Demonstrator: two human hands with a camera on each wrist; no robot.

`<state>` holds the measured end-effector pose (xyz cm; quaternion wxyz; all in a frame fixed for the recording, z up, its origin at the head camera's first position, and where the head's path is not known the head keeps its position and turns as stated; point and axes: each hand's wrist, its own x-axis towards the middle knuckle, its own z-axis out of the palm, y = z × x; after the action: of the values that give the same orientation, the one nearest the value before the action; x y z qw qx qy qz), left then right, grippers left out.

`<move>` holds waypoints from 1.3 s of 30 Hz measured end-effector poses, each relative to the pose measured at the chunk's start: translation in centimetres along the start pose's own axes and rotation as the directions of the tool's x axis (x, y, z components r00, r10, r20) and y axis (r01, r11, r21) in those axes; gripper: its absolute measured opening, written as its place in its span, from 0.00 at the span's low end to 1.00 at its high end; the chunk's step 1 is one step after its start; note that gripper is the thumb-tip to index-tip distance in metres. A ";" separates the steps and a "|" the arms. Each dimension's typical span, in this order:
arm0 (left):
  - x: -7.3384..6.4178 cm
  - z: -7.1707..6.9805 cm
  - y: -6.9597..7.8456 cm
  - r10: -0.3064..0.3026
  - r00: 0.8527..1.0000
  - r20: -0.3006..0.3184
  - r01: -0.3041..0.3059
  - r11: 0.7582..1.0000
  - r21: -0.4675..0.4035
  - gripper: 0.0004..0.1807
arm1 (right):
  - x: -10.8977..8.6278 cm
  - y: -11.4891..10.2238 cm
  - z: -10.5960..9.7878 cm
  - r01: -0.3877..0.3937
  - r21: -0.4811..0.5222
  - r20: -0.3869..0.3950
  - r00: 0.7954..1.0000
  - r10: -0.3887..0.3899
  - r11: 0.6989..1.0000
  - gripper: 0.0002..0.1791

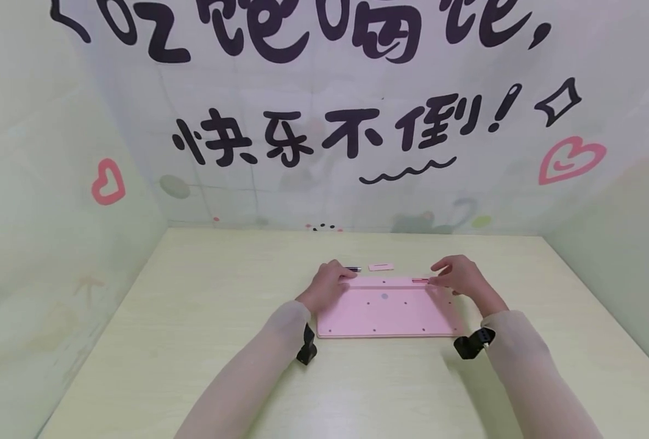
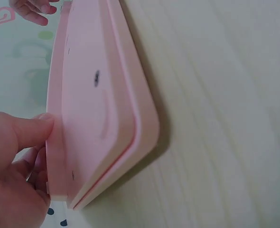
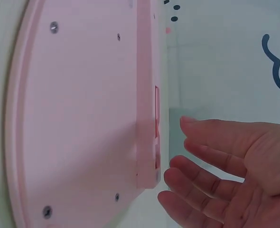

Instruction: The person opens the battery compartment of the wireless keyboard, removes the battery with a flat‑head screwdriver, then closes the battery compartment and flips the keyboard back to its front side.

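Observation:
A pink keyboard [image 1: 390, 314] lies with its screwed underside up. Along its far edge runs a raised ridge, where a narrow open slot [image 3: 157, 111] shows near the right end. My left hand [image 1: 326, 285] grips the far left part of that ridge; in the left wrist view the thumb [image 2: 33, 130] lies on top and the other fingers curl behind. Close to the slot, my right hand [image 1: 458, 275] has loosely bent fingers [image 3: 211, 156] and holds nothing. In the right wrist view a gap separates it from the ridge.
Beyond the ridge, a small pink cover [image 1: 381, 267] lies on the pale wooden table [image 1: 220, 292]. Left of it is a dark battery-like cylinder [image 1: 353, 269], partly hidden by the left hand. Printed walls [image 1: 313, 201] enclose the table at the back and sides.

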<state>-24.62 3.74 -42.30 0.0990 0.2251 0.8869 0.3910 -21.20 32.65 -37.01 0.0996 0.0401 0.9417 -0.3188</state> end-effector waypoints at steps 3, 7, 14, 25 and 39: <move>0.0 0.0 0.0 -0.003 1.000 0.007 0.003 1.000 -0.008 0.17 | 0.8 -0.7 -0.1 0.010 -0.005 0.015 1.000 -0.010 1.000 0.22; 0.1 0.0 -0.1 0.002 1.000 0.007 -0.002 1.000 -0.013 0.17 | 2.0 -1.6 -0.2 0.029 -0.020 0.037 0.999 -0.028 0.999 0.22; 0.2 -0.2 -0.2 0.018 1.000 0.004 -0.018 1.000 0.006 0.17 | 4.2 -2.5 -0.1 0.033 -0.009 0.086 0.996 -0.032 0.999 0.23; 0.5 -0.2 -0.5 0.005 1.000 0.022 -0.004 1.000 -0.008 0.18 | 6.5 -3.2 0.7 0.077 0.104 0.177 0.980 -0.094 0.992 0.23; 0.8 -0.2 -0.7 0.004 1.000 0.030 -0.003 1.000 -0.020 0.18 | 8.6 -4.0 3.3 0.079 0.066 0.153 0.984 -0.088 0.995 0.18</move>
<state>-25.60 3.53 -42.66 0.1139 0.2315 0.8810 0.3966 -29.59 27.55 -38.98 0.1583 -0.0214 0.9219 -0.3529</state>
